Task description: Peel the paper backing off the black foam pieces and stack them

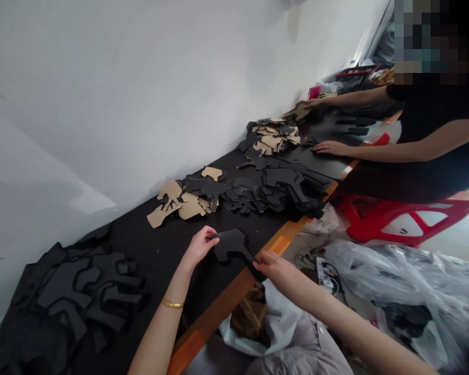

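A flat black cut-out piece (231,241) with a broad body and a narrow arm is stretched between my two hands, just above the table's front edge. My left hand (201,246), a gold bracelet on its wrist, pinches the broad end. With my right hand (271,264) I grip the narrow end beside the wooden edge. Beyond them lies a heap of similar black pieces (287,182), and left of that are tan cut-off scraps (190,205) mixed with black ones. Another pile of black cut-outs (89,291) covers the table's left end.
The black table (152,250) has a wooden front edge (211,317) and runs along a wall. An open bag of tan scraps (250,312) sits at my lap. To the right are a red stool (406,221), plastic bags (406,265) and a power strip (324,273). A co-worker's hand (332,148) rests on the far table.
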The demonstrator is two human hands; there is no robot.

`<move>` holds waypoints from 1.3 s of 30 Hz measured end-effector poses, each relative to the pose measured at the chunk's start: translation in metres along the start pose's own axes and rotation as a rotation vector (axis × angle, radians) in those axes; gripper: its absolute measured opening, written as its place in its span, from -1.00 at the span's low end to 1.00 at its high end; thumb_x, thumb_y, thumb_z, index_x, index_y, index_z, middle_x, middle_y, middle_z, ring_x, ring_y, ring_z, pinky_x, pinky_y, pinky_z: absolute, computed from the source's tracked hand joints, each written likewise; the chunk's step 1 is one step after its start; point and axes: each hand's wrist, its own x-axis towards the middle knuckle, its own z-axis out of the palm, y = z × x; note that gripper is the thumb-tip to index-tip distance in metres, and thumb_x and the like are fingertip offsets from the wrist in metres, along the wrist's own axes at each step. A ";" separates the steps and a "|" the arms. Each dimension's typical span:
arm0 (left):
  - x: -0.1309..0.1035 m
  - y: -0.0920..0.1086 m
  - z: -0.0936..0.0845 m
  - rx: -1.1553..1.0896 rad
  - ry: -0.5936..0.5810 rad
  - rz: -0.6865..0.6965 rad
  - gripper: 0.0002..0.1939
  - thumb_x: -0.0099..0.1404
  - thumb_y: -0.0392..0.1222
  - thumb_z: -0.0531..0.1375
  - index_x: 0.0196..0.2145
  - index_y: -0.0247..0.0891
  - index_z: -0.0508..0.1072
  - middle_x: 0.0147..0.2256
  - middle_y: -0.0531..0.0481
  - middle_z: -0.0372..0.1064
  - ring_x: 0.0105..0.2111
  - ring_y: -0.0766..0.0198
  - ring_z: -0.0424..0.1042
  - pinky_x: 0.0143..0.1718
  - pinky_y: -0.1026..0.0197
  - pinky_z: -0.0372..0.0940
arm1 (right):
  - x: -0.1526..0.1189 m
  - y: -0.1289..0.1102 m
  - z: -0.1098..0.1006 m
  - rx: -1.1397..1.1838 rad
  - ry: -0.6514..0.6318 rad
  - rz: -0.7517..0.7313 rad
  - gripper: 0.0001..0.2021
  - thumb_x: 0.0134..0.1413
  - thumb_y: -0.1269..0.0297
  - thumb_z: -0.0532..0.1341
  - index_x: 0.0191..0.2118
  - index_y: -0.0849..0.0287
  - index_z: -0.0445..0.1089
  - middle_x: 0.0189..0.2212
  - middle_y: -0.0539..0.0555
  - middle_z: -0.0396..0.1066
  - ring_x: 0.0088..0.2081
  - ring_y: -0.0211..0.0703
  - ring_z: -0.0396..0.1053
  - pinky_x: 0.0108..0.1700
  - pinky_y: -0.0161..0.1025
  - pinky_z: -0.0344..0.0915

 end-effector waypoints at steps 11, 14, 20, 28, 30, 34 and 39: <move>0.000 0.001 0.001 0.029 0.004 -0.001 -0.78 0.03 -0.18 0.25 -0.34 -0.25 0.35 -0.38 0.02 0.38 -0.35 0.24 0.40 -0.30 0.22 0.29 | -0.016 0.047 -0.006 0.300 0.253 0.047 -0.66 0.18 0.45 -0.01 -0.12 0.15 0.50 -0.17 0.16 0.50 -0.15 -0.08 0.46 -0.09 -0.18 0.38; 0.000 0.002 0.001 0.042 0.001 -0.007 -0.77 0.03 -0.16 0.25 -0.33 -0.25 0.35 -0.39 0.02 0.38 -0.36 0.25 0.40 -0.31 0.23 0.27 | -0.010 0.048 -0.008 0.289 0.402 0.135 -0.65 0.20 0.38 -0.01 -0.02 0.16 0.45 -0.12 0.17 0.49 -0.10 -0.04 0.46 -0.06 -0.11 0.40; 0.001 0.001 0.001 0.042 0.014 -0.003 -0.75 0.00 -0.13 0.26 -0.36 -0.25 0.34 -0.42 0.05 0.39 -0.42 0.28 0.38 -0.35 0.26 0.24 | 0.023 0.005 0.022 0.218 0.384 0.030 -0.59 0.26 0.37 -0.05 0.18 0.22 0.24 0.15 0.21 0.27 0.22 -0.05 0.15 0.17 -0.03 0.22; 0.002 -0.005 0.001 0.059 0.010 0.045 -0.83 0.08 -0.21 0.21 -0.33 -0.26 0.35 -0.37 0.01 0.43 -0.37 0.28 0.42 -0.31 0.26 0.29 | 0.082 -0.014 0.046 -0.163 0.192 -0.199 -0.41 0.22 0.04 0.10 0.30 0.08 -0.01 0.31 0.14 -0.03 0.32 0.08 -0.15 0.25 0.20 -0.06; 0.001 -0.003 0.001 0.102 0.034 0.052 -0.86 0.09 -0.29 0.18 -0.33 -0.26 0.36 -0.33 -0.01 0.44 -0.32 0.27 0.44 -0.27 0.25 0.31 | 0.087 -0.007 0.054 -0.208 0.153 -0.247 -0.36 0.20 -0.05 0.08 0.30 0.11 -0.02 0.29 0.17 0.00 0.31 0.08 -0.11 0.25 0.19 -0.06; -0.003 0.006 0.002 0.190 0.064 0.064 -0.86 0.08 -0.37 0.16 -0.34 -0.25 0.37 -0.33 -0.01 0.42 -0.29 0.26 0.43 -0.25 0.25 0.31 | 0.087 0.003 0.067 -0.245 0.160 -0.258 -0.26 0.18 -0.11 0.04 0.32 0.26 -0.09 0.30 0.25 -0.04 0.31 0.07 -0.12 0.26 0.12 -0.05; -0.011 0.022 0.010 0.438 0.094 0.114 -0.86 0.18 -0.41 0.09 -0.31 -0.22 0.31 -0.33 0.00 0.39 -0.31 0.26 0.41 -0.24 0.23 0.29 | 0.087 0.005 0.071 -0.251 0.167 -0.262 -0.22 0.18 -0.12 0.04 0.30 0.40 -0.07 0.29 0.30 -0.04 0.31 0.08 -0.12 0.27 0.09 -0.07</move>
